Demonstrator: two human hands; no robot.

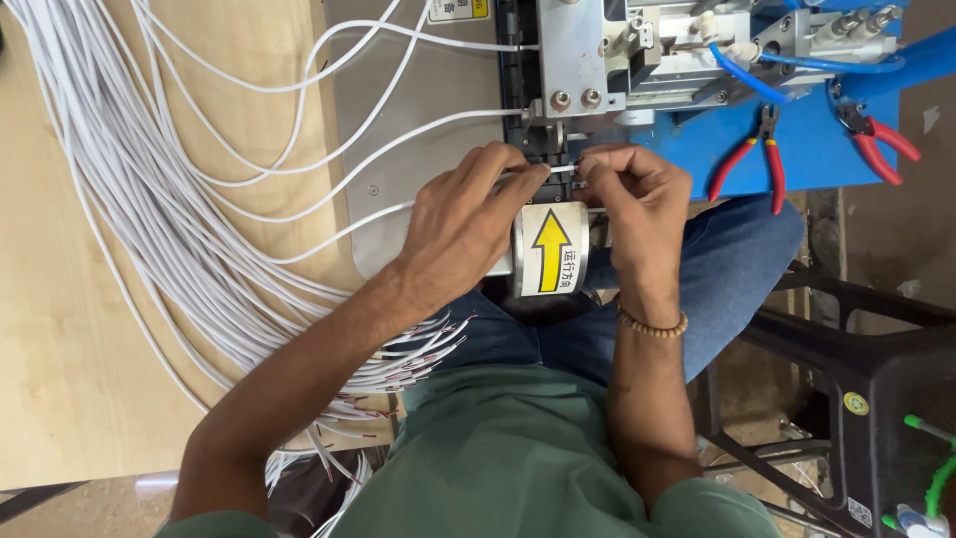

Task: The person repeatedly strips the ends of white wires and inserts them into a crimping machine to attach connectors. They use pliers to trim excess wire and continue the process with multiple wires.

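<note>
My left hand (466, 224) and my right hand (637, 204) meet in front of a grey and blue machine (578, 60). Both pinch the end of one thin white wire (561, 170) between thumb and forefinger, just below the machine's dark slot (533, 139). The wire runs left across a grey metal plate (398, 90). Under my hands sits a white cylinder with a yellow arrow label (551, 249). A bead bracelet is on my right wrist.
A large bundle of white wires (149, 179) fans over the wooden table (60, 379), its stripped ends hanging near my lap. Two red-handled pliers (757, 159) (876, 134) lie on the blue machine base. A black stand (876, 399) is at the right.
</note>
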